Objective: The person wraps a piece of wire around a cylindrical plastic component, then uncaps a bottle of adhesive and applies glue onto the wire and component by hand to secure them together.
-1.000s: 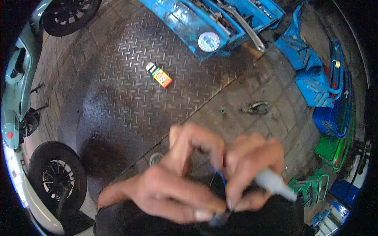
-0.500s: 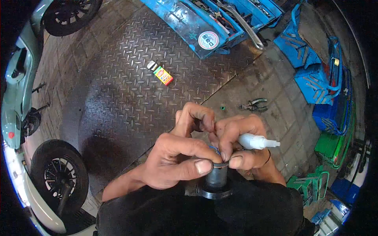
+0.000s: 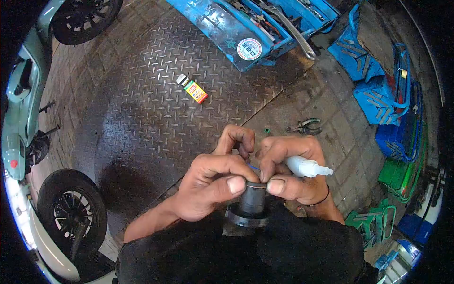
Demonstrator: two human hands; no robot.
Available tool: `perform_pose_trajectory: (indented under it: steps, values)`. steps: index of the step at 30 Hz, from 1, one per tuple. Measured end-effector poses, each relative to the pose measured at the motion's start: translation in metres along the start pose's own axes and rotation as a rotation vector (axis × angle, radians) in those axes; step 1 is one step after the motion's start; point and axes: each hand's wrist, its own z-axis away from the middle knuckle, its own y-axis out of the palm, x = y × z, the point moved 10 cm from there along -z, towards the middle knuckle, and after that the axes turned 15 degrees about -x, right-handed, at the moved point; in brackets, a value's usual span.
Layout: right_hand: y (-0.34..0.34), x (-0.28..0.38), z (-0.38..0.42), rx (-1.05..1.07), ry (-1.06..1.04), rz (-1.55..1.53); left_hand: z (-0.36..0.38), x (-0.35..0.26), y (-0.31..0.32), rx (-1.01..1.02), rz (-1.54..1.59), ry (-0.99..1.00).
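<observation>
A black cylindrical part [image 3: 252, 201] with a wide round flange [image 3: 246, 220] at its lower end is in front of my dark shirt. My left hand [image 3: 210, 184] is closed, its thumb and index finger pinching the left side of the upper rim. At the right side of that rim, my right hand [image 3: 295, 182] presses its thumb and index fingertip together. It also holds a whitish bottle with a narrow nozzle [image 3: 309, 167], lying across the hand and pointing right. A thin copper-coloured line runs round the rim. Behind it, a bit of blue wire [image 3: 254, 167] shows between the hands.
Pliers [image 3: 308, 127] and a small green ring [image 3: 267, 130] lie on the paving. A yellow-red box [image 3: 195, 92] rests on the metal plate [image 3: 156, 94]. A blue toolbox [image 3: 222, 31] stands ahead, blue metal trays [image 3: 373, 94] at right, motorcycle wheels [image 3: 75, 213] at left.
The black part has shifted slightly up and left, and more of its flange shows. My right thumb and fingertip have moved a little left along with it.
</observation>
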Motion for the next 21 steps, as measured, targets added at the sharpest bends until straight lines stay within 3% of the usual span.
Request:
perform_pose_trajectory:
  steps: [5,12,21]
  values:
    - [-0.001,0.002,0.001,-0.044,0.043,0.060,0.003,0.013,0.003,-0.013,0.255,-0.193]
    - [0.007,0.018,-0.003,-0.009,-0.083,0.047,0.011,0.029,-0.003,-0.027,0.312,-0.348]
    - [0.011,0.024,-0.002,0.007,-0.073,0.096,0.006,0.029,0.002,0.008,0.357,-0.262]
